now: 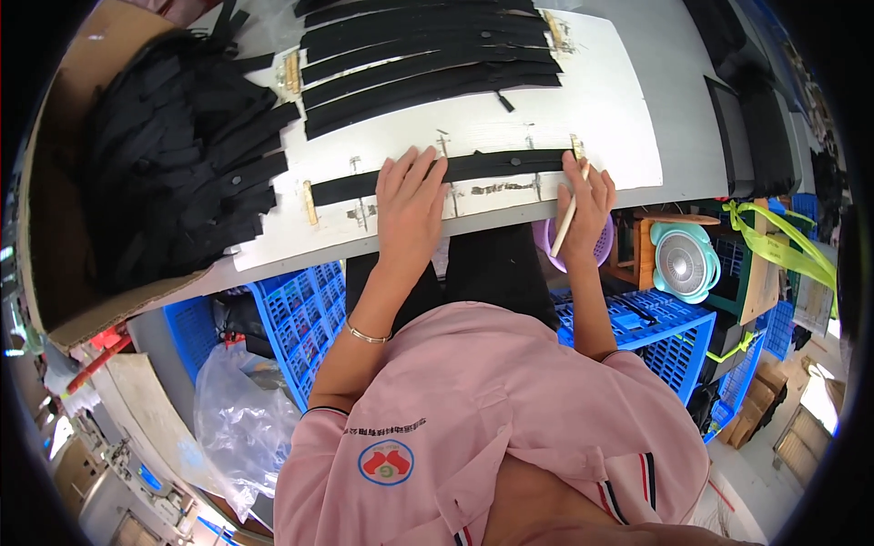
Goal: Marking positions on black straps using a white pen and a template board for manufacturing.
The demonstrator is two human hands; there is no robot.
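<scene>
A single black fabric strip (482,166) lies crosswise on a white board (614,109) at the near edge of the table. My left hand (411,202) rests flat on the strip, left of its middle, fingers stretched forward. At the strip's right end, my right hand (592,211) grips a slim white pen (564,227), its upper end slanting down toward me. Fingertips of that hand touch or hover by the strip's end; the pen's tip is hard to make out. A small yellowish tape marker (310,204) sits beside the strip's left end, among dark marks on the board.
Several black strips (428,86) lie in rows farther back on the board. A cardboard box (55,305) heaped with black strips (182,164) stands at the left. Below the table are blue crates (305,314), a purple basket (604,244) and a turquoise fan (685,262).
</scene>
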